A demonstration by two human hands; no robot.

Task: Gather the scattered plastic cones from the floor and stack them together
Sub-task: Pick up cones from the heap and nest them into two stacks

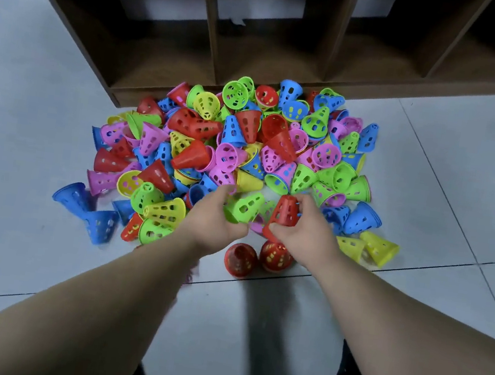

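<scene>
Cones heaped on floor before shelf, left hand grasping green cone, right hand grasping red cone, two red stacks upright just below hands.

Cone pile on grey tiled floor

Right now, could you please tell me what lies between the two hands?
In the head view, two cones lie there: a green cone gripped by the left hand and a red cone gripped by the right hand.
</scene>
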